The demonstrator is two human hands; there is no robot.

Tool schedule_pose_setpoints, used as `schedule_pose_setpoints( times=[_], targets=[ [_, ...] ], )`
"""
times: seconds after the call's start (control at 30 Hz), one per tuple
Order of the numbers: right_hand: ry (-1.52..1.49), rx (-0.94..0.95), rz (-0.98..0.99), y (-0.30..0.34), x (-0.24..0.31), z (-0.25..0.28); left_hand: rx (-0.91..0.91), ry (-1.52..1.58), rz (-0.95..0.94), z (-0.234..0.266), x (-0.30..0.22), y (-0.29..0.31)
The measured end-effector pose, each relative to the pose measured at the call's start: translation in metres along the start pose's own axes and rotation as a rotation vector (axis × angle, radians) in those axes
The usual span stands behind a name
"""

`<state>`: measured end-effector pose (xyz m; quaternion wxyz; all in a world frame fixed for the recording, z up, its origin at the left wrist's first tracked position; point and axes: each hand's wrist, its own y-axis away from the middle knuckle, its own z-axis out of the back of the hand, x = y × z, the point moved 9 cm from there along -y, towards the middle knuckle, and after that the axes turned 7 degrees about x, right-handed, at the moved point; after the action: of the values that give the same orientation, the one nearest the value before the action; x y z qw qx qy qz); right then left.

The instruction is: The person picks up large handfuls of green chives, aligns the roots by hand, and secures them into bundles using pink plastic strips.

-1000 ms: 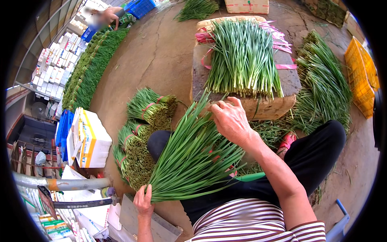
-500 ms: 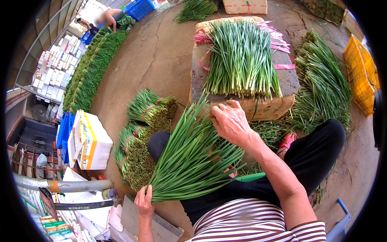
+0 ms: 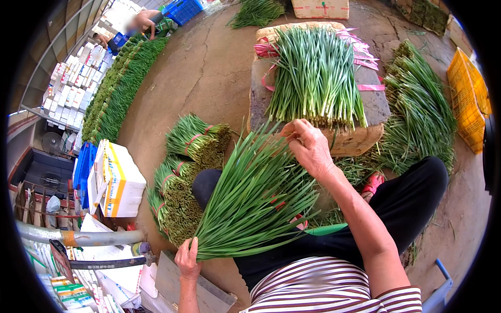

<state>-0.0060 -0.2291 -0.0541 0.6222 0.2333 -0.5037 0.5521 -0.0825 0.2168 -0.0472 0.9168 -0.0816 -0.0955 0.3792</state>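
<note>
My left hand (image 3: 189, 256) is closed round one end of a fanned bunch of garlic chives (image 3: 250, 201), whose long green leaves spread over my lap. Past the leaf tips, my right hand (image 3: 309, 143) has its fingers pinched together; whatever is between them is too small to make out. Just beyond it, a flat pile of garlic chives (image 3: 318, 78) lies on a block-like stand (image 3: 255, 109), pale cut ends toward me. Pink ribbons (image 3: 370, 87) stick out from under that pile.
Tied chive bundles (image 3: 180, 198) stand by my left knee. A loose heap of chives (image 3: 417, 109) lies at right, beside a yellow crate (image 3: 467, 96). A white foam box (image 3: 117, 180) sits at left. Farther back, a person (image 3: 143, 22) bends near a long chive row (image 3: 117, 88).
My right hand has shifted slightly right and away from me, toward the stand, its fingers still bent together. My left hand keeps its hold on the bunch.
</note>
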Motion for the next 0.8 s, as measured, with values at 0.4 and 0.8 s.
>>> schedule_pose_setpoints(
  times=[0.4,0.8],
  targets=[
    [0.211,0.127,0.028,0.014,0.008,-0.022,0.005,0.076,0.033,0.005,-0.004,-0.007],
    [-1.043,0.056,-0.32,0.015,-0.016,0.01,0.192,0.937,0.699,-0.013,0.037,0.022]
  ],
)
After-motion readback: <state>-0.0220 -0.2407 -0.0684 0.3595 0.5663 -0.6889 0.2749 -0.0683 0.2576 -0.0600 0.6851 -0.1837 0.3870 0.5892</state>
